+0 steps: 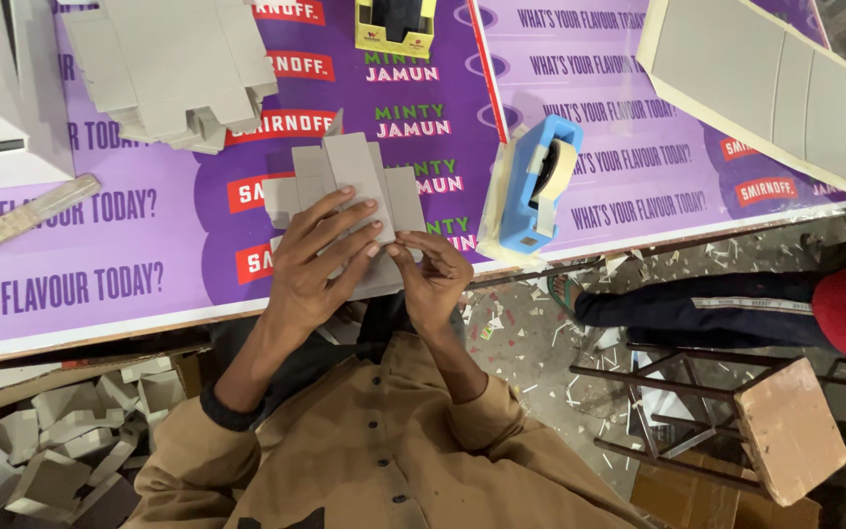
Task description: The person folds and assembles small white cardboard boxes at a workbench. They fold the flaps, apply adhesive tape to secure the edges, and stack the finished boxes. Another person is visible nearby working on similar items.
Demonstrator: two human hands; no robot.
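Both hands, left (317,257) and right (433,279), grip a flat grey cardboard blank (350,176) on the purple table (129,245), mid-fold; blue tape dispenser (538,184) just beside.

Both hands' fingers (350,220) on grey card blank (354,176)

A box-making workshop: grey cardboard blanks (173,64) stacked on the worktable (100,294), tape dispenser (538,186), offcuts littering the floor (531,338)

The left hand (310,260) and right hand (431,279) cover the lower part of the grey cardboard blank (350,181). The yellow box (395,27) and white cardboard sheet (785,83) run off the top edge. Only a leg of another person (717,309) shows.
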